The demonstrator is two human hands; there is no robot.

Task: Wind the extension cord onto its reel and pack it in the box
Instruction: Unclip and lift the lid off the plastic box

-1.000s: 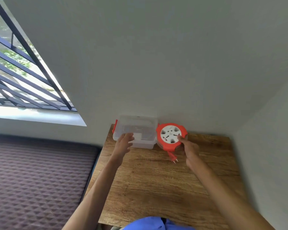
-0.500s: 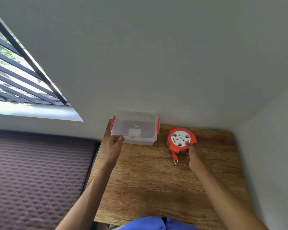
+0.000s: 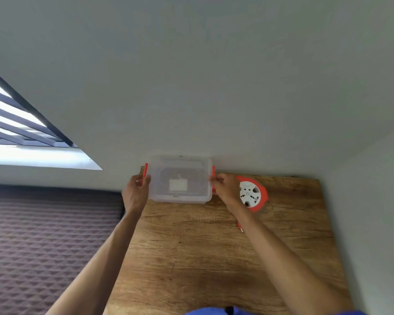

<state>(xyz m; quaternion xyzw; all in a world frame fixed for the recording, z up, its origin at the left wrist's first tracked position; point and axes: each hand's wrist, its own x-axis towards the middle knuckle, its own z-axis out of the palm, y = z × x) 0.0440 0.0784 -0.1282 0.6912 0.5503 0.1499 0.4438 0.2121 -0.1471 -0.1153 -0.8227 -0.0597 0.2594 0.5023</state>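
Observation:
A clear plastic box (image 3: 180,178) with its lid on and red side latches stands at the table's far edge against the wall. My left hand (image 3: 135,192) grips its left latch side. My right hand (image 3: 224,187) holds the right latch side. The orange reel (image 3: 253,195) with a white socket face lies flat on the table just right of my right hand, untouched. Its orange plug (image 3: 240,228) pokes out beside my right forearm; the cord itself is hidden.
The wooden table (image 3: 214,258) fills the corner between the back wall and the right wall (image 3: 373,223). A dark quilted mattress (image 3: 43,246) lies below the table's left edge. A barred window (image 3: 21,128) is at upper left.
My right hand let go of the reel, which now lies on the table, and moved left to the box's right latch. My left hand shifted onto the left latch.

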